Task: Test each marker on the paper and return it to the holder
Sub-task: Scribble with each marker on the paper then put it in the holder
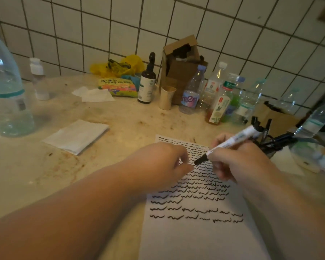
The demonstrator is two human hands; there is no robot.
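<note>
A white sheet of paper lies on the counter, its upper half covered with rows of black squiggles. My right hand grips a white marker at a slant, its black end pointing down-left just above the paper. My left hand hovers over the paper's left edge with its fingers curled and the fingertips almost at the marker's black end. Whether they pinch a cap is hidden. A black mesh holder with more markers stands just right of my right hand.
Several plastic bottles, a paper cup, a dark pump bottle and a cardboard box line the tiled wall. A large water bottle stands far left. Folded tissues lie left of the paper.
</note>
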